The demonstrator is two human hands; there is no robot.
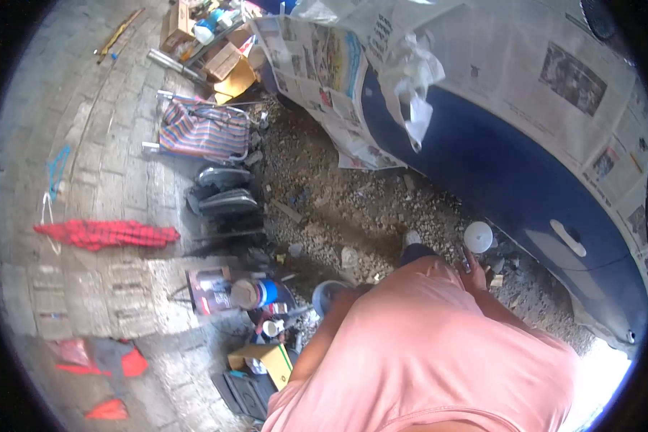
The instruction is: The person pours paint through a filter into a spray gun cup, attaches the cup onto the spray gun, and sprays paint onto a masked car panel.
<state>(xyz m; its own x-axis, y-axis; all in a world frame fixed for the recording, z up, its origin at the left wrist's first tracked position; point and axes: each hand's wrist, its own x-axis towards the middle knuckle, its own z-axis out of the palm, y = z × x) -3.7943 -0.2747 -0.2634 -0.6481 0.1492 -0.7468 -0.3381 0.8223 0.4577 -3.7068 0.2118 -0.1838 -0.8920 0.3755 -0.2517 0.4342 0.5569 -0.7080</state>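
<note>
My right hand [474, 273] is low beside the car, its fingers curled around something small and dark that I cannot make out. Just beyond the fingertips is a white round cup or lid [479, 236], seen from above; whether the hand is joined to it is unclear. My left arm [327, 330] reaches down on the other side, and its hand is mostly hidden in shade by my pink shirt [425, 345]. Near that arm is a grey round tub [327, 295]. A dark blue car panel [475, 158] with pale filler patches [569, 237] rises to my right.
Newspaper sheets [569, 79] mask the car, and crumpled white plastic [414, 79] hangs from it. Gravel [338, 194] covers the ground. Along the left stand a striped folding chair [205, 129], tins [255, 294], an open cardboard box [270, 360] and a red checked cloth [108, 235].
</note>
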